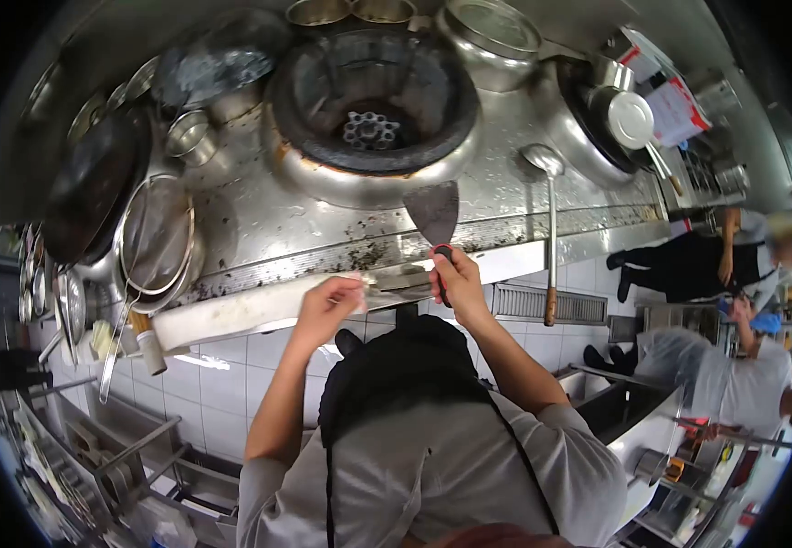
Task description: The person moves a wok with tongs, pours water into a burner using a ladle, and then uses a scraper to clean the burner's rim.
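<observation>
My right hand (461, 285) is closed around the black and red handle of a scraper (434, 212). Its wide, dark-stained metal blade points away from me over the stove top's front strip. My left hand (327, 309), slightly blurred, is at the white front ledge (241, 310) with its fingers drawn together. What those fingers hold, if anything, I cannot make out. Dark burnt bits lie scattered along the steel stove top (323, 224) beyond both hands. Behind the scraper is the round wok burner (373, 173), its blackened ring uncovered.
On the left stand a dark wok (94, 196) and a wire strainer (154, 237). A long ladle (552, 228) overhangs the front edge at right, near a tilted wok (587, 119). Lidded pots (492, 36) stand behind. Two people (688, 260) are farther right.
</observation>
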`<move>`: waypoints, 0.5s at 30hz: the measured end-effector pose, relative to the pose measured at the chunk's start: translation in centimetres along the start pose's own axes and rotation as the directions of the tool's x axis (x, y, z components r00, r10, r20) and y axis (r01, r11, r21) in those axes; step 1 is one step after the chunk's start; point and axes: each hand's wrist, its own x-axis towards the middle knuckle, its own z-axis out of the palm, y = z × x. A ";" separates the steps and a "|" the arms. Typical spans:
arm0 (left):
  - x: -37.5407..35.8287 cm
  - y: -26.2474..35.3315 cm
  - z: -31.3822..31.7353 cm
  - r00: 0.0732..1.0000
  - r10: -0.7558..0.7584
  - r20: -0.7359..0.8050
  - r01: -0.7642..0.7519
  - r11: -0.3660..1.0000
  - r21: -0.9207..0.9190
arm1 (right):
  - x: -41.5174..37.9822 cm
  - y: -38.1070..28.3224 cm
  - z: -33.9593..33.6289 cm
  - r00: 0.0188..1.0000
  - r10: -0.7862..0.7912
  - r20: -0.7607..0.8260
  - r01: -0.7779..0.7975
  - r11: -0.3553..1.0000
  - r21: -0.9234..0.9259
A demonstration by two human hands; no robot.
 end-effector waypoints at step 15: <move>3.3 2.0 -1.3 0.916 -0.059 -0.397 0.079 0.996 0.032 | 6.5 -1.9 -9.5 0.954 -0.275 0.117 0.295 0.928 -0.226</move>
